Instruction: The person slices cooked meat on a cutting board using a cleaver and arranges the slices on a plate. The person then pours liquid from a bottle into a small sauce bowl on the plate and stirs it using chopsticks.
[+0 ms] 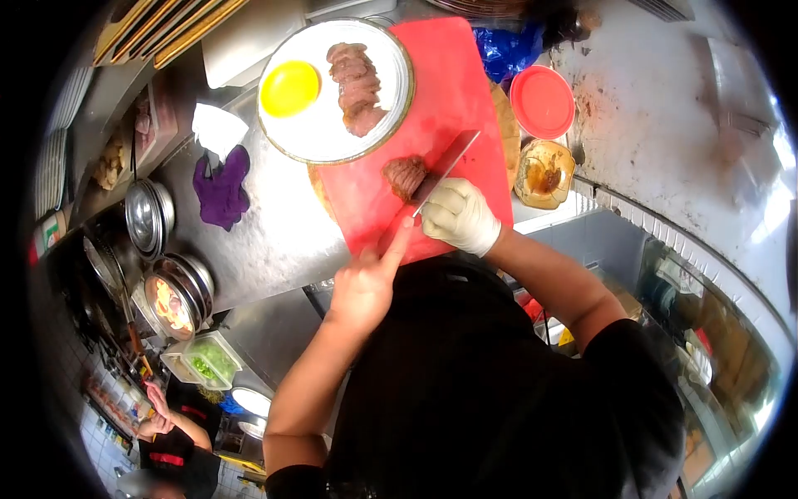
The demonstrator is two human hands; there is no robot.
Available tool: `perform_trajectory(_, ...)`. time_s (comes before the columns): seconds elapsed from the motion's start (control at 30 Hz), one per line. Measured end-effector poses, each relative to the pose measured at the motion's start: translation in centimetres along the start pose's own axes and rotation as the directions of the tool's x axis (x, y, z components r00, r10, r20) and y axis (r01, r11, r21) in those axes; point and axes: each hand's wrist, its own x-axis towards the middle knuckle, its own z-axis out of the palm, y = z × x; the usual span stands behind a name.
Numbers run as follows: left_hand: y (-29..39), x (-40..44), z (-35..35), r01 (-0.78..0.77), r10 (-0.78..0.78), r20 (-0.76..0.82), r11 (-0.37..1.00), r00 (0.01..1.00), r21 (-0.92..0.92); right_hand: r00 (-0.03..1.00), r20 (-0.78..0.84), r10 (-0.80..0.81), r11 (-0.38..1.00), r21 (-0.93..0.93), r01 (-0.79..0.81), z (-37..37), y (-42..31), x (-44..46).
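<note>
My left hand (366, 287), bare, is wrapped round the handle end of a knife (455, 158), its index finger stretched along toward the blade. The blade slants up and right across a piece of cooked meat (405, 177) on the red cutting board (453, 75). In a whitish glove, my right hand (461, 218) is curled close against the right side of the blade, over the meat's end, which it hides. Just behind, a round white plate (320, 141) carries a row of meat slices (357, 87) and a small yellow dish (289, 88).
Right of the board are a red round lid (542, 101), an amber bowl (544, 173) with brown sauce and a blue plastic bag (507, 51). A purple cloth (221, 188), metal pans (150, 218) and a tub of chopped greens (208, 362) lie left. Another person (179, 449) stands lower left.
</note>
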Motion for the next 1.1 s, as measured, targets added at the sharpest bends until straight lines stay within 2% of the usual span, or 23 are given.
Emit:
perform_trajectory(0.1,-0.3,-0.4,-0.4,-0.007,0.006,-0.019,1.0,1.0,-0.021,0.995,-0.104,0.005,0.999,-0.039,-0.009,-0.3,-0.7,0.5)
perform_trajectory(0.2,0.7,-1.2,-2.3,0.01,-0.01,0.002,1.0,1.0,-0.012,0.993,-0.118,0.01,1.0,0.025,-0.007,-0.6,-0.4,0.3)
perform_trajectory(0.3,2.1,-3.6,-4.7,0.011,-0.012,0.018,1.0,1.0,0.015,0.994,-0.105,-0.015,1.0,-0.004,0.014,-0.3,-0.2,0.1)
perform_trajectory(0.43,2.5,-5.3,-5.2,-0.043,0.046,-0.026,0.995,0.999,0.086,0.999,-0.032,0.018,0.999,-0.033,-0.019,0.1,-0.1,0.0)
perform_trajectory(0.63,2.9,-6.2,-5.4,0.012,-0.016,0.034,0.994,0.999,0.104,0.999,0.039,0.009,0.999,-0.037,-0.008,0.5,-0.1,0.1)
perform_trajectory(0.73,3.0,-6.5,-5.4,0.046,-0.047,0.021,0.998,0.999,0.051,0.998,0.064,0.008,0.999,-0.035,-0.006,0.7,0.1,-0.1)
perform_trajectory(0.8,2.9,-6.3,-5.7,0.015,-0.015,0.022,1.0,1.0,-0.006,0.996,0.092,0.009,0.999,-0.038,-0.006,0.9,0.3,-0.5)
perform_trajectory(0.87,2.6,-6.7,-5.9,0.02,-0.02,0.022,1.0,1.0,-0.008,0.987,0.161,0.013,0.998,-0.057,-0.003,0.8,0.8,-1.6)
perform_trajectory(0.93,2.4,-7.0,-6.0,-0.038,0.037,-0.054,0.999,0.998,-0.024,0.978,0.211,0.006,0.998,-0.068,0.009,-0.1,-0.2,0.0)
perform_trajectory(0.97,2.3,-7.2,-5.6,-0.075,0.081,-0.125,0.996,0.989,0.05,0.933,0.353,0.067,0.998,-0.025,-0.062,-1.3,-1.0,1.1)
perform_trajectory(1.0,2.1,-7.4,-5.2,-0.082,0.09,-0.154,0.995,0.984,0.056,0.937,0.346,0.04,0.999,-0.044,-0.026,-1.1,-0.5,0.3)
perform_trajectory(1.03,2.1,-7.5,-5.8,-0.067,0.06,-0.151,0.997,0.987,-0.044,0.933,0.359,0.016,0.996,-0.083,0.015,-0.7,0.3,-0.7)
perform_trajectory(1.07,2.4,-7.1,-6.6,0.03,-0.015,0.105,0.989,0.994,-0.144,0.938,0.346,-0.002,0.997,-0.074,0.029,-0.7,0.4,-0.3)
perform_trajectory(1.1,2.4,-7.6,-6.4,-0.021,0.012,-0.081,0.994,0.997,-0.109,0.953,0.303,-0.011,0.999,-0.031,0.021,-0.8,-1.1,1.8)
